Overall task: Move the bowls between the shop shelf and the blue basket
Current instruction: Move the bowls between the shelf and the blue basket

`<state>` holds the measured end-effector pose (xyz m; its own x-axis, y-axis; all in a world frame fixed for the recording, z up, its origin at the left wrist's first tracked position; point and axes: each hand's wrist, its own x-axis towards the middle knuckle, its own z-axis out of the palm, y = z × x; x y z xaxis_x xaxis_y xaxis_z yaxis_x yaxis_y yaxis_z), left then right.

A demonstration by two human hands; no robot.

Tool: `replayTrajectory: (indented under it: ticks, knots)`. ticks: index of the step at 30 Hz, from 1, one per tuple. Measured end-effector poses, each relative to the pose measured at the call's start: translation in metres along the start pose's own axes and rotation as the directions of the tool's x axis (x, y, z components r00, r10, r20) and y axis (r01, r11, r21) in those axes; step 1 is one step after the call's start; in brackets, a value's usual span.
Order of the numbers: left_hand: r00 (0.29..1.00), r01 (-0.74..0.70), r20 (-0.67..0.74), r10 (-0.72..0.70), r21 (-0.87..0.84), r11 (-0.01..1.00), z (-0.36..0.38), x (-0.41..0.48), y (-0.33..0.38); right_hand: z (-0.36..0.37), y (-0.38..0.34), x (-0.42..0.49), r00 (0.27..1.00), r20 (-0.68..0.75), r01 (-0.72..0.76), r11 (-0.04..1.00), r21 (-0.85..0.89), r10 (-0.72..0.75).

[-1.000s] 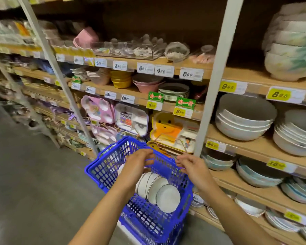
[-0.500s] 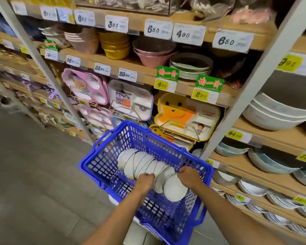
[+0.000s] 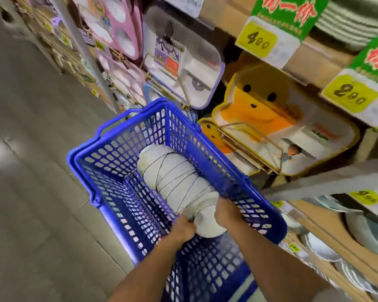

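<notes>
Head view. Item: row of white bowls [image 3: 177, 182], nested on their sides, lying inside the blue basket [image 3: 118, 149] along its right wall, with the near end held between both hands.

Risk: if the row is lifted by the near end only, the far bowls would likely slide apart and knock or chip.

Left hand [image 3: 183, 229]: fingers curled close, gripping the nearest bowl's left edge.

Right hand [image 3: 226, 212]: fingers wrapped over its right edge, fingertips hidden.

Surround: shop shelf [image 3: 310, 57] to the right. Duck-shaped tray [image 3: 258, 105] just beyond the basket.
</notes>
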<state>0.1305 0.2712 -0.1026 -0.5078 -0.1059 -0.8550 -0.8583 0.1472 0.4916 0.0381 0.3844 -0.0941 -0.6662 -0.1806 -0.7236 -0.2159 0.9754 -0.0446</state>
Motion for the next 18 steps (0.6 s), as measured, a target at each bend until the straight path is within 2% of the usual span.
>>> replayTrajectory:
  ticks: [3, 5, 8, 18]
  knots:
    - [0.999, 0.013, -0.034, -0.012, 0.042, 0.999, 0.011, 0.018, -0.005, 0.004, -0.006, 0.012, 0.997, -0.047, 0.053, 0.974, -0.222, -0.065]
    - [0.999, 0.045, -0.031, -0.044, 0.053, 0.998, 0.019, 0.027, -0.002, 0.008, -0.009, 0.017, 0.994, -0.045, 0.080, 0.951, -0.298, -0.097]
    - [0.996, 0.064, -0.060, -0.059, 0.093, 0.994, 0.029, 0.036, 0.001, 0.011, -0.009, 0.023, 0.990, -0.063, 0.094, 0.936, -0.339, -0.122]
    - [0.990, -0.066, -0.115, 0.085, 0.154, 0.986, 0.022, 0.028, 0.005, -0.011, -0.010, 0.006, 0.987, -0.016, 0.144, 0.919, -0.367, -0.161]
